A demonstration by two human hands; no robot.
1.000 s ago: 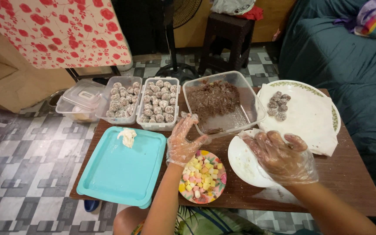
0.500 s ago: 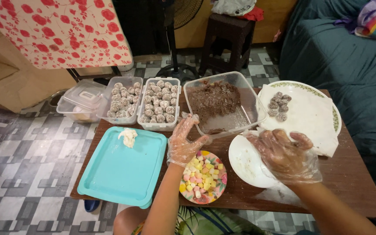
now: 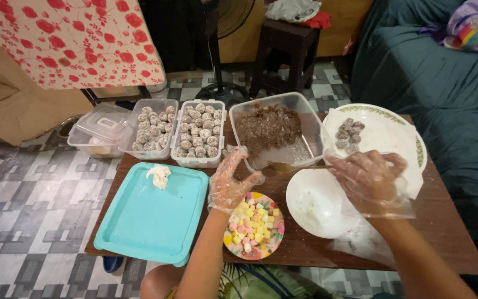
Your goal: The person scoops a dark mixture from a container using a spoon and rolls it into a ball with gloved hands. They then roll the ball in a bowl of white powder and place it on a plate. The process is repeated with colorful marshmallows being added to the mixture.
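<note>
Holding a spoon (image 3: 300, 167) in my gloved right hand (image 3: 373, 180), I have my fingers curled around its handle end, and the long axis runs almost level from my hand on the right to its bowl on the left. The spoon's bowl, which seems loaded with brown mix, sits at the near wall of the clear tub of chocolate mixture (image 3: 275, 133). My gloved left hand (image 3: 230, 180) waits just left of that bowl, cupped and loosely spread, fingers up, with nothing pinched in it; it is the nearer hand to the scoop, almost touching it. Under my left wrist is the small flowered plate of pastel marshmallow bits (image 3: 253, 226), and below the spoon handle stands the white bowl (image 3: 316, 205). Beyond my right hand, the big white plate (image 3: 410, 130) carries a few coated balls (image 3: 347, 135). Farther left, two clear boxes of coated balls (image 3: 178, 133) stand side by side, and the turquoise tray (image 3: 150, 216) holds a crumpled white lump.
</note>
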